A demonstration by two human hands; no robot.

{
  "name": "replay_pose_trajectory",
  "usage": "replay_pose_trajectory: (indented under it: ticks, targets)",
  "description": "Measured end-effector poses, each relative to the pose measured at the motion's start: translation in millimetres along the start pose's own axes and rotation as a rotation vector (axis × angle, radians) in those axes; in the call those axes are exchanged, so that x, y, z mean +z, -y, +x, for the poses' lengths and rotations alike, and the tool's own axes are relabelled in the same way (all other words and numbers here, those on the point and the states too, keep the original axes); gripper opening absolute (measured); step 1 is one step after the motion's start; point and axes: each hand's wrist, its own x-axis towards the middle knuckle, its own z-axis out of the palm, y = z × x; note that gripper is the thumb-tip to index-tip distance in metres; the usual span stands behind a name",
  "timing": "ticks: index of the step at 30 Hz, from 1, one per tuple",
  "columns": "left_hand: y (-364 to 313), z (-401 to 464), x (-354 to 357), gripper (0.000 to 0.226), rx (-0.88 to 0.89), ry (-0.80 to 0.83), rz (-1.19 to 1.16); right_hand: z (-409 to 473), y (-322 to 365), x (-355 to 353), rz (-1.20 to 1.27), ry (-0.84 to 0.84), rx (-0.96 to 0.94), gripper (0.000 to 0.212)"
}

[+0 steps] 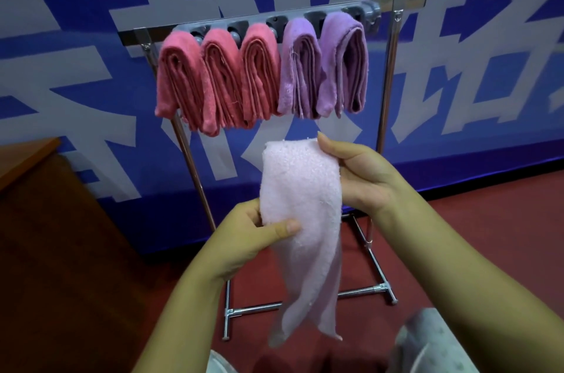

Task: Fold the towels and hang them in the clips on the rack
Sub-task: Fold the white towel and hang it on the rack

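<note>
Head view, the only one we get. We see a pale pink towel [302, 189] held up in front of the rack [387, 82], below the row of hung towels and not touching them. Our left hand [253, 238] pinches its lower left edge, thumb pressed on the front of the cloth, fingers curled behind. Our right hand [360, 171] grips the upper right edge, thumb pointing up along the side, the other fingers hidden behind the fabric. The towel is folded lengthwise and its lower end hangs loose in two tails toward the floor [488, 220].

On the rack, a grey clip bar [363, 11] runs along the top rail. We count five folded towels hanging from it, side by side and touching: three coral pink towels [219, 79] on the left, two purple towels [323, 67] on the right. One clip at the far right end of the bar looks free.

Behind the rack we see a blue wall with pale lettering [91, 37]. A brown wooden table [27, 156] stands at the left edge. The floor is red. Grey dotted fabric [433, 342] shows bottom right; we cannot tell what it is.
</note>
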Motion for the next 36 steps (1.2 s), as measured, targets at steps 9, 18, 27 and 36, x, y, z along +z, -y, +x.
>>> replay_pose_trajectory:
  ticks: [9,18,27,36]
  targets:
    - [-25.8,7.9,1.7,0.034,0.063,-0.064,-0.37,4.4,-22.2,-28.1,-0.118,0.214,0.002,0.097]
    - [-50.7,14.8,4.2,0.028,0.155,-0.081,-0.043,-10.4,-15.4,-27.2,-0.556,0.133,-0.01,0.071]
    - [-58.7,14.5,-6.9,0.029,0.205,-0.156,0.04,-11.0,-3.2,1.6,-0.64,0.14,-0.144,0.052]
    - [-20.9,26.2,-9.8,0.07,0.368,-0.166,0.177,-10.7,19.7,42.2,-0.722,0.086,-0.3,0.019]
